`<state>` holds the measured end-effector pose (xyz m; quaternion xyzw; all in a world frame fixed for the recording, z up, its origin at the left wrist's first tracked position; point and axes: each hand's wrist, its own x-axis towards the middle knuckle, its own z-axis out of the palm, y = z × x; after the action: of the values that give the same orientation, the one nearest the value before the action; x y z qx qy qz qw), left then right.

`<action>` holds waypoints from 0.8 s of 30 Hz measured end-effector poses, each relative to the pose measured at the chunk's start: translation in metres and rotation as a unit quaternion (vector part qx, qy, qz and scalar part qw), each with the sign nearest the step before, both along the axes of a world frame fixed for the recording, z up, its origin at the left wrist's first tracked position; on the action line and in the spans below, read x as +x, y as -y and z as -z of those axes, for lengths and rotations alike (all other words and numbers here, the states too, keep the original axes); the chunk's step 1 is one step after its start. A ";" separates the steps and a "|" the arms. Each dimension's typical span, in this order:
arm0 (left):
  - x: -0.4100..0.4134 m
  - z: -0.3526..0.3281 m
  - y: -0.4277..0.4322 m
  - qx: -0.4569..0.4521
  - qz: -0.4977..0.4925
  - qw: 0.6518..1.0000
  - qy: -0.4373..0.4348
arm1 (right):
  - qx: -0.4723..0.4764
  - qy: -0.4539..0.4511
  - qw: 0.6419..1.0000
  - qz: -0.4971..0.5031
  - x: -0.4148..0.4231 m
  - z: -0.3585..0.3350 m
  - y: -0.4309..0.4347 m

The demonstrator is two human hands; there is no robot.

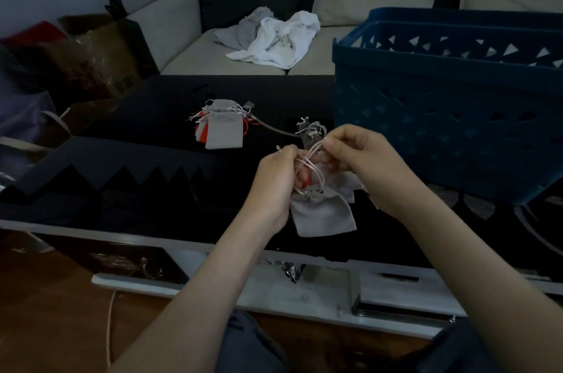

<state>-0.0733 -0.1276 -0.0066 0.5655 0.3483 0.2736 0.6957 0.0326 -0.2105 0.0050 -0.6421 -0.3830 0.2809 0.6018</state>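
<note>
Close-up, left hand [275, 186] and right hand [362, 159] both pinching white drawstrings [310, 160], grey drawstring pouch [323, 215] dangling from them over black tabletop [137, 165], neck cinched, just left of blue basket [426, 134], basket's inside hidden, stacked grey and red pouches [222, 130] farther left.

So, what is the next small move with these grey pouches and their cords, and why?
Probably the right hand should pull its pinched cords gently away from the left hand, to separate one grey pouch. The white cords run crossed between both hands, and several pouches hang bunched under them, so they seem not yet free.
</note>
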 end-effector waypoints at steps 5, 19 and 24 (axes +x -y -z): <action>0.000 -0.002 0.000 -0.030 0.028 0.997 0.069 | -0.038 -0.006 0.994 -0.099 -0.003 0.001 0.002; -0.011 0.005 -0.009 0.500 -0.005 0.861 -0.092 | -0.034 -0.025 0.999 -0.029 0.004 -0.002 0.001; -0.009 0.008 -0.015 0.627 -0.042 0.768 -0.126 | -0.038 -0.058 0.995 -0.065 0.001 0.000 0.000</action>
<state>-0.0822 -0.1131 -0.0146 0.8900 0.2078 0.3864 0.1241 0.0332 -0.2104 0.0045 -0.6212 -0.3774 0.3703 0.5785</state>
